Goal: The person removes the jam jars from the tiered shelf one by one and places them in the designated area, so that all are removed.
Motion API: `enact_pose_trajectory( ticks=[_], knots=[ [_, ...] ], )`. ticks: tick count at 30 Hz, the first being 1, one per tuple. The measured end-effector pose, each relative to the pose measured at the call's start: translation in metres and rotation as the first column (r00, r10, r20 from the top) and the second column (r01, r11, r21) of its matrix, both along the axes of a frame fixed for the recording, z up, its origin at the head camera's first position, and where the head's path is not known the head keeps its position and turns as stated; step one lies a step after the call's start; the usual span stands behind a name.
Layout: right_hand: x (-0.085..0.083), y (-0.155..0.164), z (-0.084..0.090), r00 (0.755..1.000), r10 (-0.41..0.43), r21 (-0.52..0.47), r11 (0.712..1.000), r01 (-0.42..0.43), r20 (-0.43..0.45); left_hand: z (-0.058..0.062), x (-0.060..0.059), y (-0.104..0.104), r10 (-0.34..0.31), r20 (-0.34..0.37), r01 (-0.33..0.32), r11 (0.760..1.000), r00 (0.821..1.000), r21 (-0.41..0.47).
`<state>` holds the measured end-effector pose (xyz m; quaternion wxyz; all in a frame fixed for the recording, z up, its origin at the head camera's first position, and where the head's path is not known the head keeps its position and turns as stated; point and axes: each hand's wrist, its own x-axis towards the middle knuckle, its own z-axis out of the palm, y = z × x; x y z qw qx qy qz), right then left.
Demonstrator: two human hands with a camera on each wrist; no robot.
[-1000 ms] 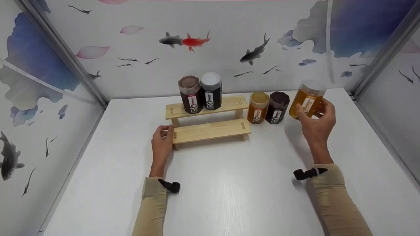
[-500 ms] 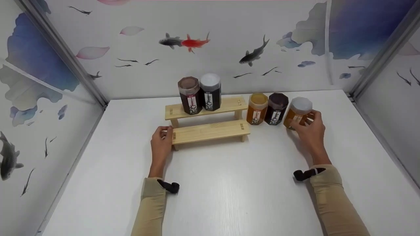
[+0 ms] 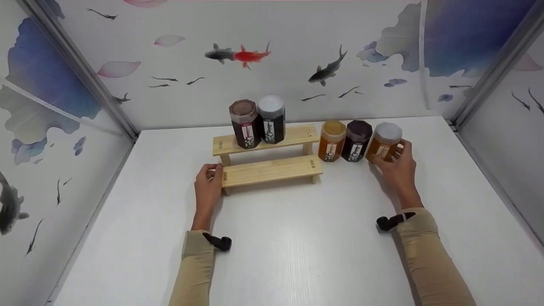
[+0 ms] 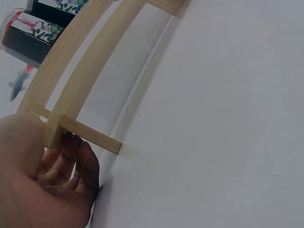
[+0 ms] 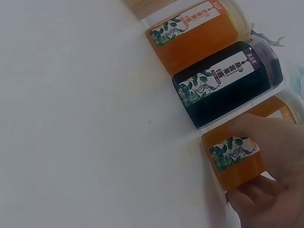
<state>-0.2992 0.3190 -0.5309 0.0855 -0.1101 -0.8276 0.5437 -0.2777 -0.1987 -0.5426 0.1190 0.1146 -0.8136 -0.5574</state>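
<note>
My right hand (image 3: 397, 163) wraps the amber jar (image 3: 383, 142) – fingers curled round its lower body, thumb on the near side. The jar stands upright on the surface (image 3: 297, 238), last in a row of three: amber jar w/ amber lid (image 3: 332, 140), dark jar (image 3: 357, 140), then mine, white-lidded, just beside the dark one. In the right wrist view the hand (image 5: 266, 175) covers the jar's (image 5: 232, 161) far side and the labels all face the same way, prob. why the grip sits low – keeps the label clear.

My left hand (image 3: 208, 187) holds the left end of the rack's (image 3: 272, 170) lower step – fingers curled at the end post, thumb on top. In the left wrist view the fingers (image 4: 71, 156) tuck under the crossbar (image 4: 90, 136). I'd judge that's to steady the rack, since it's light wood. Two dark jars (image 3: 257, 121) stand touching on the upper step, left of centre; lower step is bare.
</note>
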Motion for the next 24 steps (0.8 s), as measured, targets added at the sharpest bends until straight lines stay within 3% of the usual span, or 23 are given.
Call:
enact_pose_trajectory(
  ticks=[19, 24],
  knots=[
    [0.000, -0.001, 0.000, 0.999, 0.036, 0.004, 0.999, -0.036, -0.021, -0.004, -0.003, 0.000, 0.006, 0.010, -0.006, 1.000, 1.000, -0.004],
    [0.002, -0.009, 0.006, 0.997, -0.005, 0.016, 1.000, 0.007, -0.074, -0.004, -0.003, 0.000, 0.004, 0.010, -0.004, 1.000, 1.000, 0.002]
  ],
)
